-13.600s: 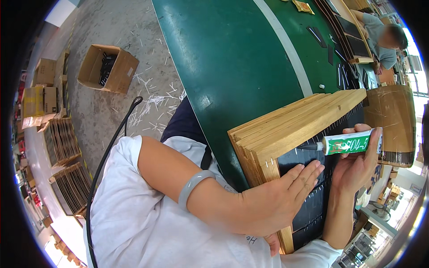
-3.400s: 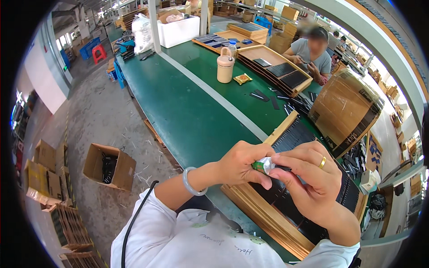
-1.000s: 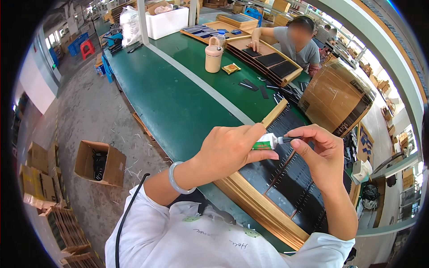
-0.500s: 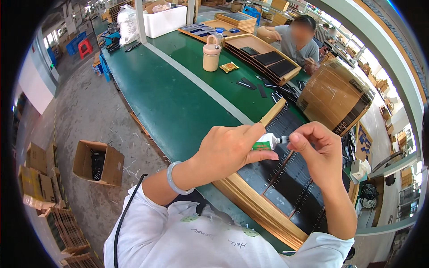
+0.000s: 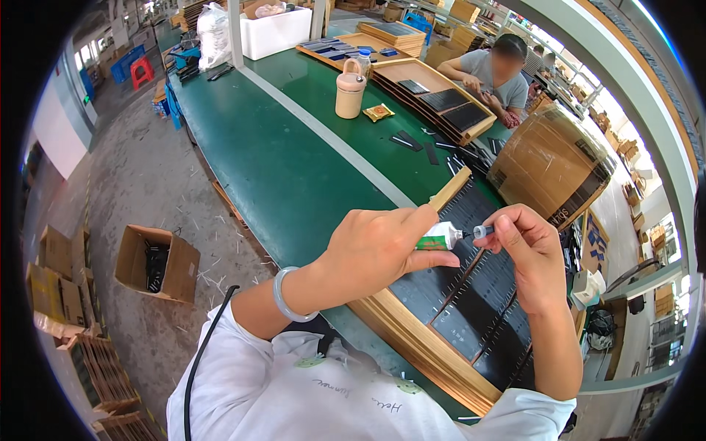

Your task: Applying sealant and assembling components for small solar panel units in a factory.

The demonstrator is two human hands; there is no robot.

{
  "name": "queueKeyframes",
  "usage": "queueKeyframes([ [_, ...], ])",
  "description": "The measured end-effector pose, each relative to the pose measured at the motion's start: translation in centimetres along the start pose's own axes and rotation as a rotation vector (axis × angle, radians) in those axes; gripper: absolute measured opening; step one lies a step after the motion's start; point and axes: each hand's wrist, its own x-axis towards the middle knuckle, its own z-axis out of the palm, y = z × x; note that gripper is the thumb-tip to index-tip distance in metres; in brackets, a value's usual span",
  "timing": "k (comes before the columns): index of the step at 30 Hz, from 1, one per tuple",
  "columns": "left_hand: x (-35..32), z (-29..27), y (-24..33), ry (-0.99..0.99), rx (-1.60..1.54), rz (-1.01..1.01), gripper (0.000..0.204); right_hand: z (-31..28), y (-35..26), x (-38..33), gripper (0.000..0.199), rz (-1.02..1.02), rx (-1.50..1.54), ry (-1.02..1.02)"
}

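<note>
Cap [image 5: 483, 231] has pulled clear of the tube [image 5: 434, 239] vs 0.5 s ago, leaving a small gap at the tube's dark tip; co-worker [image 5: 501, 77] has also dropped a raised arm, hands now low in front. L hand [image 5: 386, 246] about the same spot as then.

Now: tube & cap both held up over tray [image 5: 450, 189], nearer its far end. L hand wraps tube, fingers curled tight, thumb along underside; only tube's front end (white + green) shows. R hand [image 5: 533, 253] pinches cap btwn thumb & forefinger, other fingers loosely bent. Cap's clear/greyish, hollow end facing tube tip, not touching it.

Tray: wood rim, black panels [image 5: 460, 327] w/ rows of small white ticks, top of a stack on green table [image 5: 294, 184]. R forearm crosses over tray's right part. Bracelet [image 5: 283, 294] on L wrist, left of tray.

Rel. to tray: big taped carton [image 5: 551, 158] just beyond, to the right; loose black strips [image 5: 430, 153] beyond its far end; gold packet [image 5: 379, 112] and peach cup [image 5: 351, 95] farther off, up-left, w/ bottle [image 5: 364, 62] just behind cup. More trays [image 5: 401, 70] past those, in front of co-worker. White bin [image 5: 276, 35] well beyond, far left. Floor box [image 5: 176, 272], dark bits inside, well left of tray.
</note>
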Motion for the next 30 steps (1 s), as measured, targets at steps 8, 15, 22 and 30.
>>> queueKeyframes([
  [8, 0.1, -0.3, 0.5, 0.011, -0.036, 0.019, 0.042, 0.3, 0.2, -0.1, 0.024, 0.219, 0.268, -0.052],
  [15, -0.2, -0.4, 0.9, 0.032, -0.049, 0.010, 0.042, 0.5, 0.7, -0.5, 0.023, 0.257, 0.408, -0.098],
  [22, 0.0, 0.1, 0.5, 0.146, -0.041, 0.089, 0.045, 1.0, 0.3, -0.4, 0.023, 0.252, 0.400, -0.095],
  [30, 0.0, 0.0, 0.4, 0.022, -0.047, -0.006, 0.043, 1.3, 0.5, -0.3, 0.022, 0.090, 0.214, 0.048],
])
